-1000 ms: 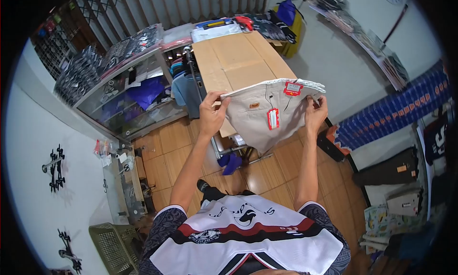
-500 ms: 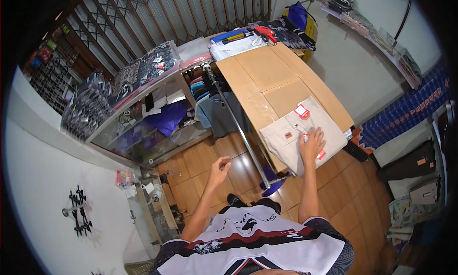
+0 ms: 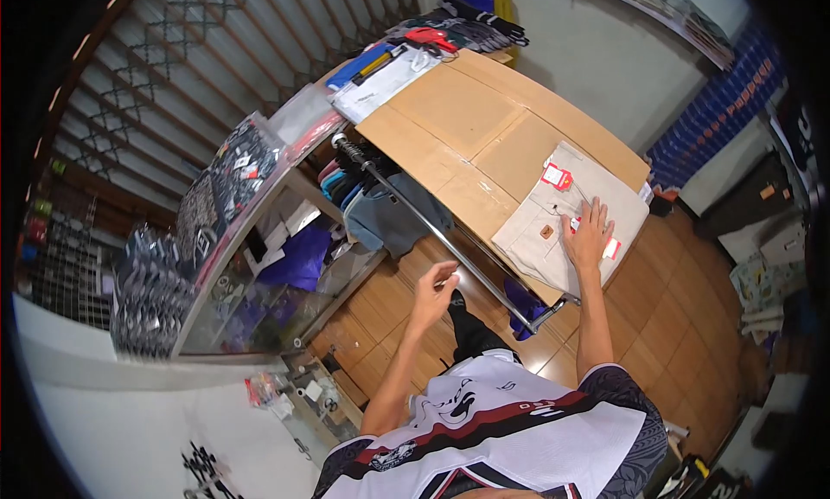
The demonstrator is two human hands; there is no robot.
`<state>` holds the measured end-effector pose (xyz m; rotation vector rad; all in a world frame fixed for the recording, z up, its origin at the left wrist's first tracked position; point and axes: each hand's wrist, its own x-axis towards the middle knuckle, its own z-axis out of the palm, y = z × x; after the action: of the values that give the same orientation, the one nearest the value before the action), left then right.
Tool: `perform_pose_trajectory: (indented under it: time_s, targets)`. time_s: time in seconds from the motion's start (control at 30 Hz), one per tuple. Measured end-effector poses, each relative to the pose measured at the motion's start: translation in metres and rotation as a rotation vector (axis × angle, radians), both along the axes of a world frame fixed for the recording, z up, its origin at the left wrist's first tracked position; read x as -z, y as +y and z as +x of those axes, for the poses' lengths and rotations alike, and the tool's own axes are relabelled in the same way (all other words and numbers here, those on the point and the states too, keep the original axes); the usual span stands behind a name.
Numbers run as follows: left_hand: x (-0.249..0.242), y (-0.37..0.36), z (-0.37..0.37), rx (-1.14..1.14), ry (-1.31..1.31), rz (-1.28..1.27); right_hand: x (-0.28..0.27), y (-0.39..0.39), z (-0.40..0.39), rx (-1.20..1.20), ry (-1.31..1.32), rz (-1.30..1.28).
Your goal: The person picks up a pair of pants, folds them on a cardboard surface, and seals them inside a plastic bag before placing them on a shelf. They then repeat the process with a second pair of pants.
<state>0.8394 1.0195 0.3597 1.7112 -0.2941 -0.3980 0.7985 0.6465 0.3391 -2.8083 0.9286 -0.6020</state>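
Observation:
Folded beige trousers (image 3: 540,227) with red-and-white tags lie on the near right end of the cardboard-covered table (image 3: 458,123). My right hand (image 3: 590,233) rests on them, palm down with fingers spread, beside a red tag (image 3: 558,177). A brown patch (image 3: 546,232) shows left of that hand. My left hand (image 3: 437,287) hangs in the air over the floor, left of the metal rail (image 3: 441,235). Its fingers are loosely curled and apart, with nothing in them.
Left of the table stands a glass case (image 3: 233,283) with packed garments (image 3: 238,170) on top. Shirts (image 3: 393,218) hang under the rail. A white bag and a yellow-and-black tool (image 3: 378,64) lie at the table's far end. More clothes hang along the right wall.
The head view has turned and shifted, so the table and case appear at a new angle. My left hand appears closer to the rail. My right hand is still on the trousers.

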Motion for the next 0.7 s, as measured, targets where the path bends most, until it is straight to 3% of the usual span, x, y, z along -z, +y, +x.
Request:
perform_pose_trajectory:
  time_s: [0.2,0.47,0.6,0.7]
  targets:
    - [-0.026,-0.079,0.075,0.300,-0.063,0.018,-0.005,0.003,0.008,0.031,-0.016,0.002]
    - [0.004,-0.190,0.154,0.550,-0.226,0.111,-0.015,0.004,0.014,0.052,-0.029,0.041]
    - [0.001,-0.223,0.170,0.593,-0.203,0.191,-0.018,0.005,0.018,0.079,-0.043,0.063]
    - [0.004,-0.241,0.183,0.727,-0.041,0.288,-0.020,0.006,0.018,0.089,-0.048,0.075]
